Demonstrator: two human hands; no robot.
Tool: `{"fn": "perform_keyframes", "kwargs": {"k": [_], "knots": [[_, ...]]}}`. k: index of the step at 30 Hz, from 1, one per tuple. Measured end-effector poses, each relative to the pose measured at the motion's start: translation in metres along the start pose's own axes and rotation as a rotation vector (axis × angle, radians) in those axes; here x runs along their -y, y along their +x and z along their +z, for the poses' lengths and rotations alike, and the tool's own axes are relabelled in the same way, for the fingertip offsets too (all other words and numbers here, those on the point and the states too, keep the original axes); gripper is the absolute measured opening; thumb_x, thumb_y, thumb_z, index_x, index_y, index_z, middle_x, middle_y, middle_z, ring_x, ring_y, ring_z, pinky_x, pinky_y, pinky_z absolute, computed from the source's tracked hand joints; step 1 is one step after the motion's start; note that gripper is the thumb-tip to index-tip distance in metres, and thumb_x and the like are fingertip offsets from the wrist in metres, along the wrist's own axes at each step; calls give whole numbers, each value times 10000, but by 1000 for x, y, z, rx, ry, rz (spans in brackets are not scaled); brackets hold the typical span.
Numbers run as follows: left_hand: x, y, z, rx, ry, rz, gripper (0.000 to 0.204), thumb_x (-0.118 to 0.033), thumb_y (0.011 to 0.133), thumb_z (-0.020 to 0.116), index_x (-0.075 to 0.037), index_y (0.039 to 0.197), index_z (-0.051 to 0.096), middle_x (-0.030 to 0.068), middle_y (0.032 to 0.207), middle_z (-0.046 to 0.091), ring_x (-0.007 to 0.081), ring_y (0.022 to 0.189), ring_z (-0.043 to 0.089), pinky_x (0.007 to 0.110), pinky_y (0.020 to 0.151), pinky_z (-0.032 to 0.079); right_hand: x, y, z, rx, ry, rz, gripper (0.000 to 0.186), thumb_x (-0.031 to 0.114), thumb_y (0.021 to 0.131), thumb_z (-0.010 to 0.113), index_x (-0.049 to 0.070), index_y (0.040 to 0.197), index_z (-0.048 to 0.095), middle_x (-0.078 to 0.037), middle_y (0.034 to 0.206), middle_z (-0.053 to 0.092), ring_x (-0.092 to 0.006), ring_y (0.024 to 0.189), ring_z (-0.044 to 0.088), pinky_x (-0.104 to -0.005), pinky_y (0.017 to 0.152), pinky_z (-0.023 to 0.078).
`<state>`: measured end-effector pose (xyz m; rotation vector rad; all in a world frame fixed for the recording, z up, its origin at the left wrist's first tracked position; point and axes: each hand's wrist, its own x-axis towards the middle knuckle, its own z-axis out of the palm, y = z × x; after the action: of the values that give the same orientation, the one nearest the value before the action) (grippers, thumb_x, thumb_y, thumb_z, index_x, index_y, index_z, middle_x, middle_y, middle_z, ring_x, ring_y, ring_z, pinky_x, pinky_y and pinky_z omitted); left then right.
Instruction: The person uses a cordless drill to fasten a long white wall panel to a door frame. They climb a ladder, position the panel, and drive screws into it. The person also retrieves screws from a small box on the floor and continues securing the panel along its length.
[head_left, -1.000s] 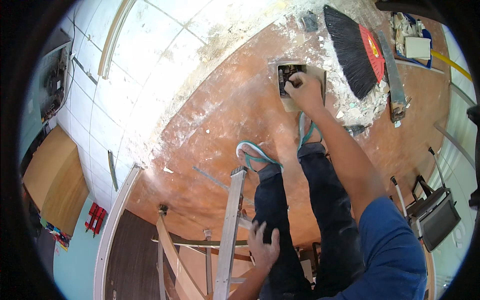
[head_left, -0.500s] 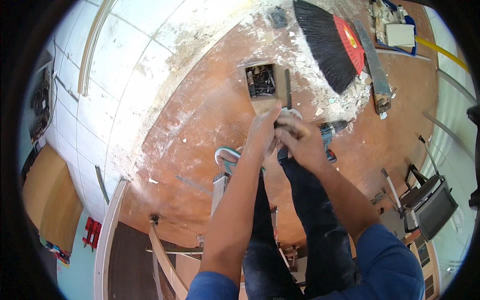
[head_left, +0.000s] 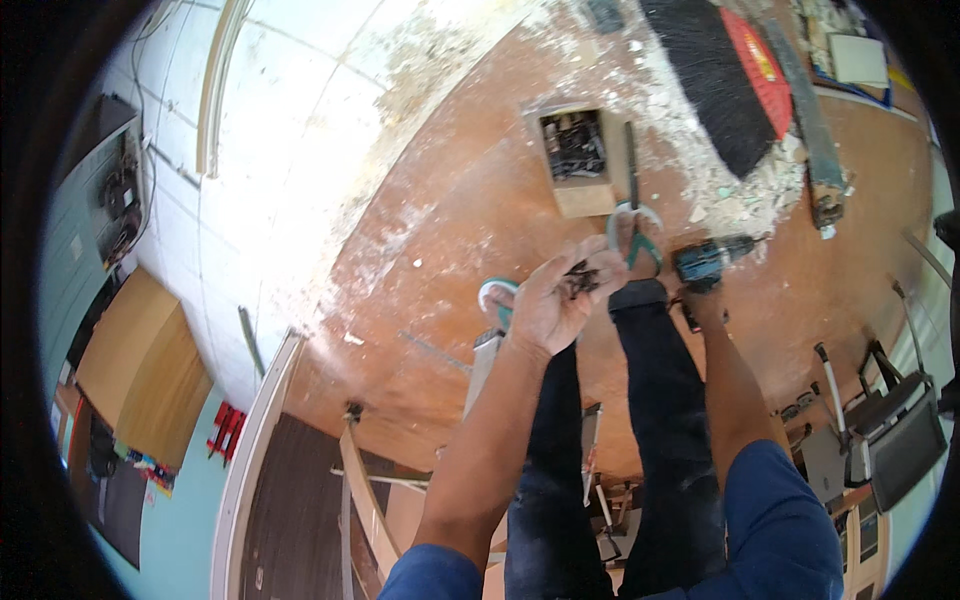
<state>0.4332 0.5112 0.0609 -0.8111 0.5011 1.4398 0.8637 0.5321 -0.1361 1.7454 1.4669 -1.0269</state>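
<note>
My left hand (head_left: pixel 556 312) is cupped palm up between my legs, and a small heap of dark screws (head_left: pixel 580 280) lies on its palm and fingers. My right hand (head_left: pixel 703 303) is down at the floor beside my right foot, around the handle of a blue and black cordless drill (head_left: pixel 702 265). The drill lies on its side, its chuck pointing away to the right, and my hand hides most of its grip. Just beyond my feet stands an open carton (head_left: pixel 587 196) with many dark screws inside.
A black-bristled broom (head_left: pixel 715 85) with a red head lies among white plaster rubble (head_left: pixel 740 200). Next to it is a long grey handsaw-like blade (head_left: pixel 805 110). Green-strapped sandals (head_left: pixel 640 235) are on my feet. A folded black-and-grey frame (head_left: pixel 905 440) stands at the right, and a wooden board (head_left: pixel 365 490) leans at lower left.
My hands were together over the screws; they have parted. The right one has gone down right to the drill, while the left has turned palm up. The view has shifted slightly.
</note>
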Motion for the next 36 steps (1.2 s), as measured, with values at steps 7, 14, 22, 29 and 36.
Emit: {"fn": "perform_keyframes", "kwargs": {"k": [7, 14, 22, 29, 36], "knots": [[-7, -61, 0, 267, 1051, 435, 209, 19, 791, 714, 62, 981, 640, 200, 1050, 692, 285, 882, 710, 353, 806, 571, -7, 14, -13, -219, -9, -196, 622, 202, 813, 789, 3, 1318, 486, -131, 1239, 616, -263, 1073, 610, -405, 923, 495], [3, -211, 71, 252, 1331, 358, 248, -188, 981, 564, -14, 1120, 671, 119, 833, 707, 214, 754, 702, 323, 711, 555, 0, -109, -123, -116, -193, -29, 732, 443, 802, 749, -26, 1319, 527, -295, 1254, 618, -455, 1175, 594, -510, 980, 462], [45, -374, 209, 175, 668, 219, 454, -278, 1007, 595, -14, 1374, 557, 97, 860, 663, 192, 740, 708, 365, 731, 613, 120, -250, -231, 129, -205, -512, 531, 384, 876, 701, 0, 1235, 622, -210, 1064, 704, -316, 997, 696, -427, 842, 548], [74, -482, 266, 17, 534, 691, 631, -401, 941, 647, 6, 1407, 519, 104, 952, 627, 220, 732, 633, 367, 672, 564, 411, -389, -267, 268, -350, -1018, 536, 400, 860, 710, 16, 1227, 634, -207, 1071, 707, -313, 997, 697, -424, 850, 545], [46, -589, 257, -207, 275, 1001, 596, -406, 958, 623, -10, 1395, 534, 85, 896, 604, 201, 684, 602, 350, 624, 531, 584, -559, -269, 269, -477, -1376, 542, 417, 844, 719, 32, 1218, 645, -204, 1079, 709, -310, 997, 698, -421, 858, 543]]}}
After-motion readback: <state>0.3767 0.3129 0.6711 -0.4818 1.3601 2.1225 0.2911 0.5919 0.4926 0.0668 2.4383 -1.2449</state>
